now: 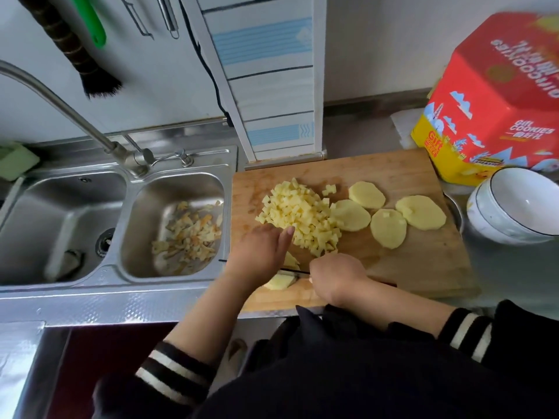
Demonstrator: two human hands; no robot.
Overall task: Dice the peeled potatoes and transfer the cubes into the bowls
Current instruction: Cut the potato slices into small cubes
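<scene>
Right hand (335, 276) has its grip curled round a knife handle at the near edge of the cutting board (423, 261); the knife (292, 272) shows only as a thin dark line, its long axis running left–right, the blade end passing toward the left hand. Left hand (260, 252) lies flat, fingers straight, pressing on a potato piece (279, 281) at the board's near left; the forefinger points away from the person toward the diced pile.

Potato cubes (299, 216) sit heaped left of centre on the board, a few strays off the far side of the heap. Four potato slices (388, 228) lie flat to the right of the heap, arranged in a loose arc; the leftmost touches the cubes, and one carries a stray cube on top.

White bowls (511, 207), stacked, stand just beside the board's right edge, mouth up, nothing visible inside the top one. A red and yellow cookie box (496, 101) stands behind them.

Bench (514, 267) is steel. Left of the board is a double sink (75, 213); the right basin holds peelings (187, 234). A tap (60, 104) arcs over it. A brush (75, 49) hangs on the wall above. Dark striped sleeves (169, 367) cover both forearms partway.
</scene>
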